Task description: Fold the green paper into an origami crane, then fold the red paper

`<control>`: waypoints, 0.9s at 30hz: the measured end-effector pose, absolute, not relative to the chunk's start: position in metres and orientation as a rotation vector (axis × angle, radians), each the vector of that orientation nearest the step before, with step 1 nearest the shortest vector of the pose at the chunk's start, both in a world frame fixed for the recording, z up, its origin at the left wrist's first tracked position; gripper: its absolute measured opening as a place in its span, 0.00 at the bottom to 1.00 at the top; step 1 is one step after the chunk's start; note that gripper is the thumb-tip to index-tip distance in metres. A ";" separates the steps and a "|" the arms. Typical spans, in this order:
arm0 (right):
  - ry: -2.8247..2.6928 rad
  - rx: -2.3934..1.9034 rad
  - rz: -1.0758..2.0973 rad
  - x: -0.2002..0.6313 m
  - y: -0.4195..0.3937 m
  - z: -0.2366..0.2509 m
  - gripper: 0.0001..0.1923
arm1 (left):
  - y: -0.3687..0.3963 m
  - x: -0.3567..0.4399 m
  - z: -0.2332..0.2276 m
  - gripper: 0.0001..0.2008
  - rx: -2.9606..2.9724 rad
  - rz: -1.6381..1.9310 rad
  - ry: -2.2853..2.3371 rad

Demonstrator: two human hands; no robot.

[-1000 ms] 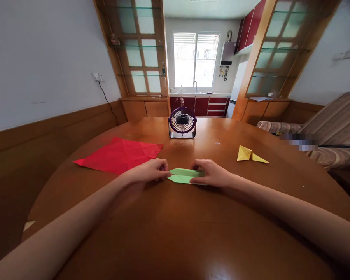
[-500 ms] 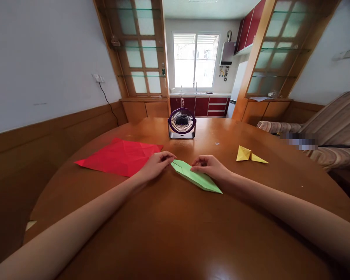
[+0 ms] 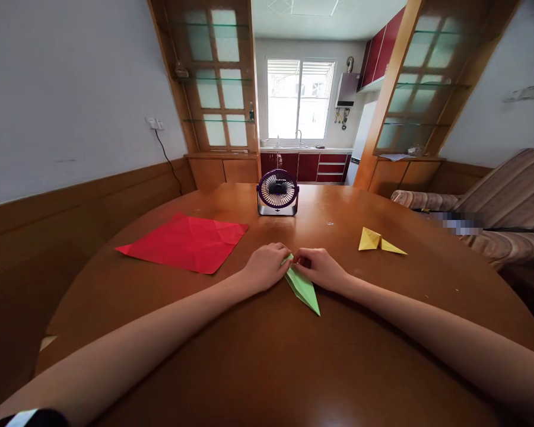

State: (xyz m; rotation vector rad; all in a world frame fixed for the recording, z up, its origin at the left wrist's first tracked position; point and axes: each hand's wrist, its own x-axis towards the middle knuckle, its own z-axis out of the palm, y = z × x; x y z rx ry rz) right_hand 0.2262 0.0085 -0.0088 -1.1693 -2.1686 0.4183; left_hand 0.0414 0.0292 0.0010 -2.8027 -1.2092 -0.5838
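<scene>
A folded piece of green paper (image 3: 303,289) lies at the middle of the table, its pointed end toward me. My left hand (image 3: 267,267) is closed on its far left part, hiding some of the folds. From the other side, my right hand (image 3: 319,268) pinches the paper's upper right edge with thumb and fingertips. The two hands almost meet at the far end of the paper. To the left lies a creased red paper sheet (image 3: 184,242), spread out, and a folded yellow paper piece (image 3: 371,238) rests on the right.
The round wooden table (image 3: 267,367) carries a small purple desk fan (image 3: 277,191) at its far side. A striped armchair (image 3: 511,201) stands to the right of the table. Beyond are wooden cabinets (image 3: 225,170) and a kitchen with a window.
The green paper has turned so its point aims more toward me. My left hand has moved right, closer to my right hand, and covers more of the paper.
</scene>
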 end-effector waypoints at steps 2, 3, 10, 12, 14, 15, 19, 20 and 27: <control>-2.236 -1.128 0.325 0.229 0.010 -0.009 0.07 | 0.026 0.043 -0.006 0.15 -2.834 -0.566 -1.233; -2.274 -1.099 0.272 0.230 0.010 -0.009 0.07 | 0.026 0.042 -0.009 0.16 -2.840 -0.568 -1.242; -2.456 -0.824 0.100 0.248 0.018 -0.010 0.10 | 0.029 0.036 -0.032 0.26 -2.832 -0.382 -1.145; -2.475 -0.760 0.111 0.252 0.020 -0.010 0.09 | 0.028 0.035 -0.032 0.28 -2.826 -0.310 -1.135; -2.489 -0.708 0.153 0.255 0.021 -0.010 0.09 | 0.025 0.036 -0.029 0.31 -2.839 -0.214 -1.164; -2.494 -0.684 0.184 0.256 0.023 -0.010 0.09 | 0.023 0.036 -0.026 0.32 -2.852 -0.173 -1.183; -2.468 -0.605 0.320 0.259 0.027 -0.012 0.09 | 0.014 0.037 -0.015 0.45 -2.927 -0.089 -1.249; -2.452 -0.595 0.354 0.260 0.029 -0.013 0.09 | 0.012 0.037 -0.013 0.49 -2.942 -0.070 -1.264; -2.420 -0.577 0.422 0.263 0.028 -0.014 0.09 | 0.009 0.037 -0.016 0.57 -2.931 -0.217 -1.272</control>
